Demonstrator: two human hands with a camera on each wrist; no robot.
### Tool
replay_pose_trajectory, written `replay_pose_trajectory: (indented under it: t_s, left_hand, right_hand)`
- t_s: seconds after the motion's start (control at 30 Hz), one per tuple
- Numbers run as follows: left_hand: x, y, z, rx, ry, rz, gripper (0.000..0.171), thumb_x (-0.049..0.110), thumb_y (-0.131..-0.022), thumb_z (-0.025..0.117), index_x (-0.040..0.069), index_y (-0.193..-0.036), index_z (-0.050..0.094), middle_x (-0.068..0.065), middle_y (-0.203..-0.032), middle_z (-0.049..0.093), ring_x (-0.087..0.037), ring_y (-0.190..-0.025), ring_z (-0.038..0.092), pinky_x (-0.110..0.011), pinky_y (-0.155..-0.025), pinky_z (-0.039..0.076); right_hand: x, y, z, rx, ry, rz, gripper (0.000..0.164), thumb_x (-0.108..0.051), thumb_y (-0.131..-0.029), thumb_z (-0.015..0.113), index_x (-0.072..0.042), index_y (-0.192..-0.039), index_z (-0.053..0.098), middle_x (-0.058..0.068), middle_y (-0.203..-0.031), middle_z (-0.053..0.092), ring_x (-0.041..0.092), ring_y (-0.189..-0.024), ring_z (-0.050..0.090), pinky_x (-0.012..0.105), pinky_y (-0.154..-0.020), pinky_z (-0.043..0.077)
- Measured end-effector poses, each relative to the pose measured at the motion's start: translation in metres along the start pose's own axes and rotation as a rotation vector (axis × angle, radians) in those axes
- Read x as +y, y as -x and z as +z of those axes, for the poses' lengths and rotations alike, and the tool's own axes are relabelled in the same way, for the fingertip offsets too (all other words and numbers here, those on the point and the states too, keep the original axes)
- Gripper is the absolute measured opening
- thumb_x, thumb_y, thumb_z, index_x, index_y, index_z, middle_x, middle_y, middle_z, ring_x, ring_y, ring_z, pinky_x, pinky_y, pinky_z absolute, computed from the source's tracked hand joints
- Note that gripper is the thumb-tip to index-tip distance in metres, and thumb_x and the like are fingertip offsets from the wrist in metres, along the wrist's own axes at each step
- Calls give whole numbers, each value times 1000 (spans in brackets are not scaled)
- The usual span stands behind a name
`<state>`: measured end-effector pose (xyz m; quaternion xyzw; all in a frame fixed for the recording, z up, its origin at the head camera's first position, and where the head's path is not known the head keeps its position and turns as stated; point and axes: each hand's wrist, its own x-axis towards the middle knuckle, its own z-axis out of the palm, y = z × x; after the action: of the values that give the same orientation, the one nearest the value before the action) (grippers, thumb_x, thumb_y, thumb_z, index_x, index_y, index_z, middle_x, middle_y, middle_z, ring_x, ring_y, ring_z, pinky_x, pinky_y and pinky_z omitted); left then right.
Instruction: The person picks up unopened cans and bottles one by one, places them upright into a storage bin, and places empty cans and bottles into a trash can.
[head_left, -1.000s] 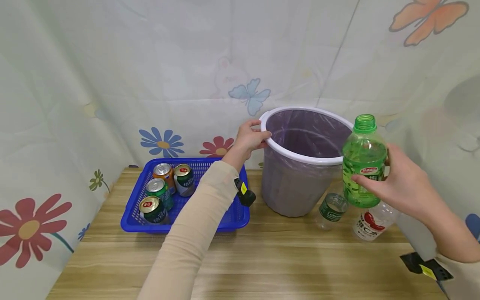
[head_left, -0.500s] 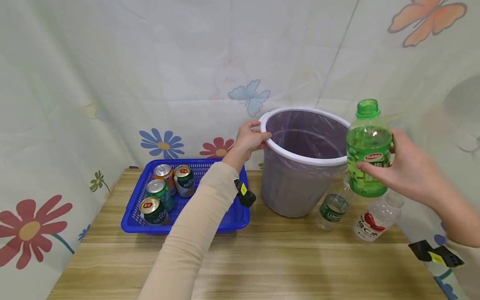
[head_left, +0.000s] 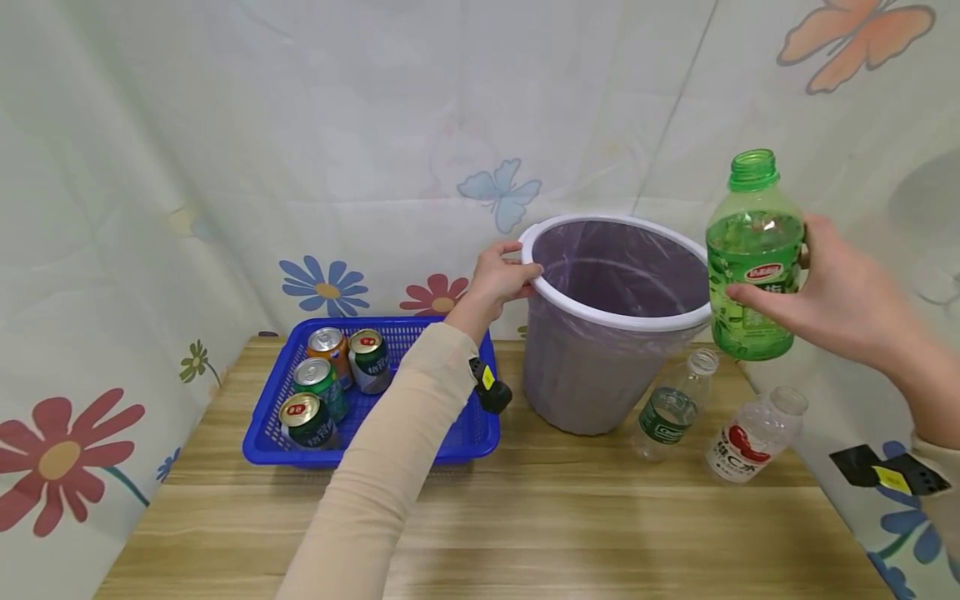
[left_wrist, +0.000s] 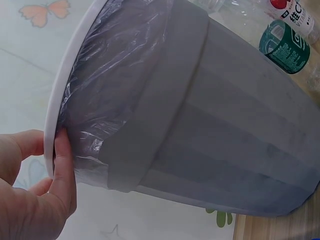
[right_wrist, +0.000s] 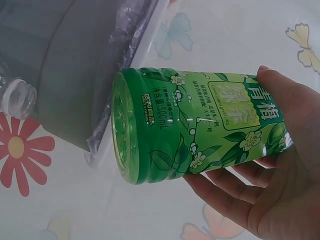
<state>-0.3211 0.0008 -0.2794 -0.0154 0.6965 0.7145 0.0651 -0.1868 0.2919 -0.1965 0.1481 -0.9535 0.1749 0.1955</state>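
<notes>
The head view looks forward and down over the wood-grain table (head_left: 525, 533), far enough back to frame the blue plastic basket (head_left: 450, 457) at left and the lined waste bin (head_left: 577, 383) right of centre. The left wrist view, tilted, faces the bin's outside close up. The right wrist view, turned sideways, looks closely at the plum green tea bottle (right_wrist: 200, 120); the bin, common to all three, fills its upper left.

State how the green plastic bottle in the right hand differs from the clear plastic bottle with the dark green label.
The green plastic bottle has a green neck, the clear plastic bottle a colourless one. The green bottle is held aloft in the right hand; the clear bottle stands on the wooden table. Both look uncapped.
</notes>
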Motion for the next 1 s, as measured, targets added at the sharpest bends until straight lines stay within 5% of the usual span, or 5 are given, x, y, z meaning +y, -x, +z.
replay_pose_trajectory:
  t_s: [0.17,0.4,0.6,0.77,1.0]
  left_hand:
    - [0,0,0,-4,-9,4,52,6,-83,66,11,-130,45,-12,-109,57,-17,-76,65,-24,-65,56]
    - [0,1,1,-7,-10,2,52,6,-83,66,11,-130,44,-13,-110,57,-18,-76,65,-26,-66,56]
    - [0,1,1,-7,-13,1,52,6,-83,66,11,-130,45,-13,-110,58,-19,-77,65,-26,-67,56]
    - [0,0,0,-9,-14,1,52,7,-83,66,11,-130,44,-13,-110,57,-18,-77,65,-26,-67,56]
    - [1,0,0,-5,-15,0,52,7,-83,67,11,-129,45,-12,-110,57,-18,-77,65,-25,-66,56]
  right_hand:
    - [1,-10,-6,5,14,-21,62,-23,-76,74,1,-122,40,19,-98,55,40,-88,56,32,-54,45]
    - [2,-23,-14,-3,35,-32,49,-25,-76,74,-2,-111,48,14,-91,59,-9,-70,48,21,-48,40]
    - [3,-32,-16,-13,60,-56,46,-25,-77,74,-3,-109,50,13,-90,59,-4,-70,50,23,-50,42]
    - [2,-41,-19,-24,38,-61,42,-24,-77,73,-5,-107,51,12,-89,60,-13,-64,45,20,-49,41]
    - [-3,-54,-20,-43,89,-70,42,-30,-79,72,-6,-106,52,10,-89,58,2,-65,50,25,-50,40]
